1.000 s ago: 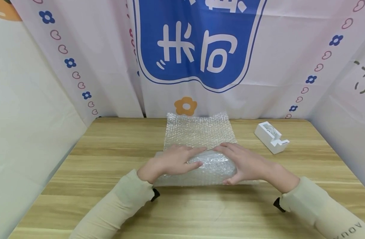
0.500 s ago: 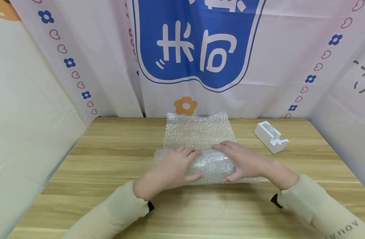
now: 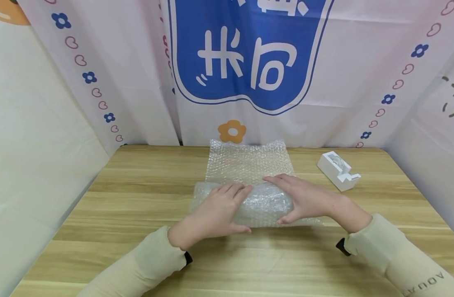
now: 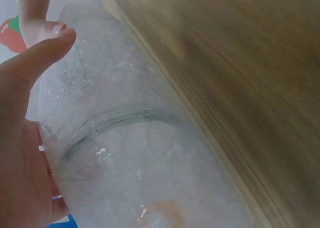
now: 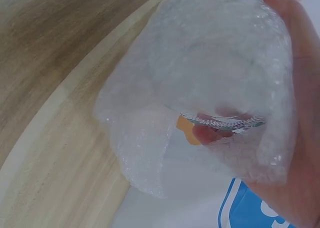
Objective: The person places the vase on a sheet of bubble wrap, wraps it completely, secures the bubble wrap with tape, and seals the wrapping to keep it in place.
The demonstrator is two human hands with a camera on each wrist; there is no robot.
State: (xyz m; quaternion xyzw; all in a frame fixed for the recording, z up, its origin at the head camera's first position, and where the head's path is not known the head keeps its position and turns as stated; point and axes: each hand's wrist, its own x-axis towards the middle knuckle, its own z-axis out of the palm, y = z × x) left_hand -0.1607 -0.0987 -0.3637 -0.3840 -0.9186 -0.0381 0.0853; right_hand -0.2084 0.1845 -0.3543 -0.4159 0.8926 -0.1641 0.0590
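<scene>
A roll of clear bubble wrap (image 3: 266,204) lies crosswise on the table, its flat tail (image 3: 249,163) spread out behind it. My left hand (image 3: 219,210) grips the roll's left part, fingers over the top and thumb on the near side. On the right part, my right hand (image 3: 310,200) curves round the roll, thumb low in front. Through the layers in the left wrist view, a curved greenish edge (image 4: 135,115) shows. The right wrist view looks into the roll's open end, where a clear round rim (image 5: 225,123) is visible inside; the rest of that wrapped thing is blurred by the plastic.
A white tape dispenser (image 3: 338,171) with a roll of clear tape stands on the wooden table (image 3: 138,206) at the back right. Behind the table hangs a printed cloth (image 3: 334,82), and the tail's far edge reaches up to it.
My left hand has shifted from lying flat over the roll to gripping its left part from nearer the body. The right hand keeps its hold, and the roll has moved slightly away from me.
</scene>
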